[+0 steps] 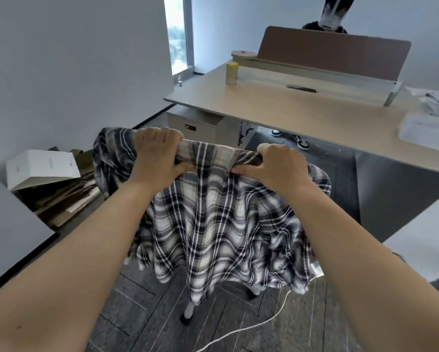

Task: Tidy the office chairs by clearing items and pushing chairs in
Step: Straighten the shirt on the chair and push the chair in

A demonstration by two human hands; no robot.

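A black-and-white plaid shirt [213,224] hangs over the back of an office chair and hides nearly all of it. Only the chair's white legs and dark casters [189,311] show below the cloth. My left hand [155,153] grips the top of the chair back through the shirt on the left. A little to the right, my right hand [276,166] grips the same top edge. The chair stands on the dark floor, in front of the light wooden desk [276,107].
On the desk stand a yellow-lidded canister [231,72], a brown divider panel [335,52] and papers [431,118] at the right. A person sits behind the divider. Flattened cardboard and a white box [43,168] lie at left. A white cord [264,323] trails on the floor.
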